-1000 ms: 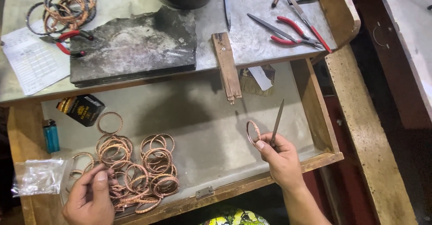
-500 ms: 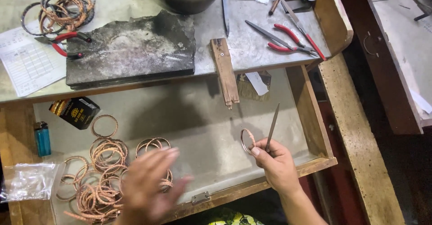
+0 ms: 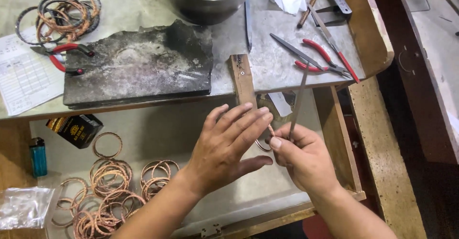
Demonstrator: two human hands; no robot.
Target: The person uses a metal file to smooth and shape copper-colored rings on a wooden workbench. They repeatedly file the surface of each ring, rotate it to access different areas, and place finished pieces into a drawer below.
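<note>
Holding a slim needle file (image 3: 299,95) upright, the right hand (image 3: 306,160) pinches it together with a copper bangle (image 3: 264,143) over the open drawer (image 3: 334,138). The left hand (image 3: 229,148) reaches in, fingers spread and nothing grasped, its fingertips at the bangle. Filing well likely calls for a steady grip on the ring — short, even strokes. Counted: one file in hand, one blue lighter (image 3: 38,157), two red-handled pliers (image 3: 64,57) — loose bangles (image 3: 110,191) too tangled to count.
</note>
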